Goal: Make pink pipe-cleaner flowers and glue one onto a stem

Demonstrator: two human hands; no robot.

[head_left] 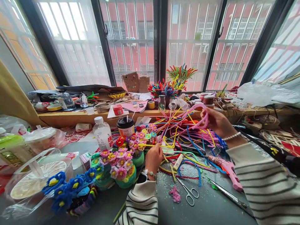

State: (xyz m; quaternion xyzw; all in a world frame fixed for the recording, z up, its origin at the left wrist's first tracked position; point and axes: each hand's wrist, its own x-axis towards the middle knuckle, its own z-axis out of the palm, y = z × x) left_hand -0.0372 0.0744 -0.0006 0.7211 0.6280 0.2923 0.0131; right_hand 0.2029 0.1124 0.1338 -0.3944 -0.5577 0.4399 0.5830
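Left hand (154,159): fingertips closed, apparently on a yellow stem (147,145), near the pink flowers (122,162).
Right hand (217,123): and here it is, grasping pink stems (206,121) in a loop above the tangled pile (178,134)!
Stem work: looks like picking out material; the next move seemingly calls for easing that loop free.
Grey table (180,215): glitter (162,184), scissors (184,186), a glue gun (231,171).
Windows (82,53): barred, behind a crowded sill (70,120).

Between the arms, the flat grey tabletop (187,215) gives passage before the silver metal scissors (187,189). Pink fuzzy flowers (122,159) block leftward; tangled multicoloured fuzzy stems (206,138), beyond.
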